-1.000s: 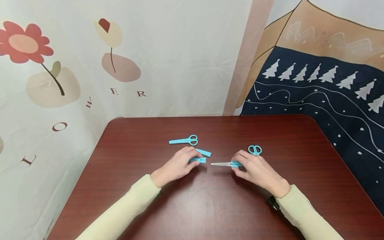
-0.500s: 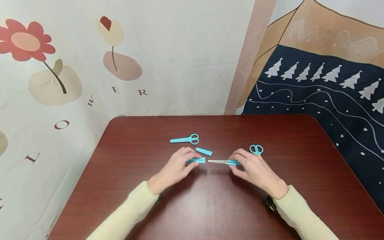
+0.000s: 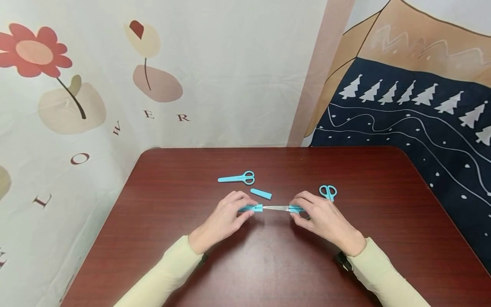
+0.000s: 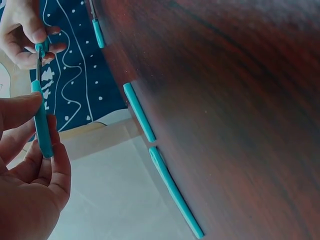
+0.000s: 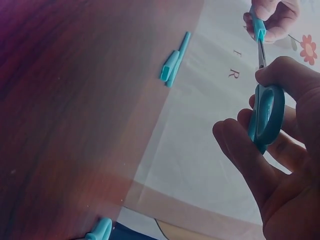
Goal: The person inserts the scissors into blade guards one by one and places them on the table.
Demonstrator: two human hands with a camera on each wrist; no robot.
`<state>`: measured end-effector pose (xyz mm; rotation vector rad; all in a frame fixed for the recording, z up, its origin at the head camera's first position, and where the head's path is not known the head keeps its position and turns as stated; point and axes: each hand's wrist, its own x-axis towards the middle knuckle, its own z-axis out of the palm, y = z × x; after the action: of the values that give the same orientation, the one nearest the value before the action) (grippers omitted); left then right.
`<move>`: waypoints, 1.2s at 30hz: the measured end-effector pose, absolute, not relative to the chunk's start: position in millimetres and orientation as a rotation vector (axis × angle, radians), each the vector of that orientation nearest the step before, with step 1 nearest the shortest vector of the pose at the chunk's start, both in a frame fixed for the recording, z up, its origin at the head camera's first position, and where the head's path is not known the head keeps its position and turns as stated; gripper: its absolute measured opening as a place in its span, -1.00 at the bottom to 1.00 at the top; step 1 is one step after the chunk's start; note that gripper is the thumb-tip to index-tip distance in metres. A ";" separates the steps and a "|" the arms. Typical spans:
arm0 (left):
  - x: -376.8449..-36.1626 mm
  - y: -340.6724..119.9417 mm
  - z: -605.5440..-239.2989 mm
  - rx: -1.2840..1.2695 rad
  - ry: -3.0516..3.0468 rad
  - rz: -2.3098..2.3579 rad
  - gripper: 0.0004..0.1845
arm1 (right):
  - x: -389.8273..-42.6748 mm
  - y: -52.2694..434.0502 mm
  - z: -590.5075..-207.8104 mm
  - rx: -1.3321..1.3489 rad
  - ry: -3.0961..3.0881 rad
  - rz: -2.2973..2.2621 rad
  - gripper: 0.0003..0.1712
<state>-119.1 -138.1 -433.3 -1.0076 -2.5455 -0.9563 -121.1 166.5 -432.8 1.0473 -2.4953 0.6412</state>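
My left hand (image 3: 224,217) pinches a light blue scissors sheath (image 3: 258,208) between thumb and fingers, its mouth facing right. Opposite it, my right hand (image 3: 330,219) grips a pair of scissors (image 3: 277,208) by the blue handle. Their closed metal blades point left, with the tip at the mouth of the sheath; most of the blade length is still exposed. In the right wrist view the finger loops (image 5: 272,117) show between thumb and fingers. Both things are held above the table, the left wrist view shows.
On the brown table (image 3: 192,162) lie a sheathed pair of blue scissors (image 3: 235,178) and a loose blue sheath (image 3: 261,194) beyond my left hand. Another pair of scissors (image 3: 327,192) lies behind my right hand, which partly hides it. Printed cloth hangs behind the table.
My right hand has moved left with the scissors, bringing the blade tip from a gap away to the sheath's mouth. The left hand keeps its hold on the sheath, nearly still.
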 end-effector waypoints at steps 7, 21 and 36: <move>-118.3 -137.5 -435.0 -0.997 -2.540 -0.945 -0.79 | -120.1 164.8 -431.4 1.048 -2.505 0.646 -0.72; -116.3 -134.8 -436.8 -1.017 -2.487 -0.957 -0.77 | -121.3 158.6 -431.2 1.084 -2.461 0.649 -0.71; -118.5 -132.5 -441.7 -1.066 -2.374 -0.976 -0.74 | -120.6 151.1 -429.1 1.085 -2.468 0.664 -0.73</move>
<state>-118.5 -132.5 -441.7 -1.0660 -2.3742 -0.9760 -120.6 151.1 -429.1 1.0852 -2.4684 0.6640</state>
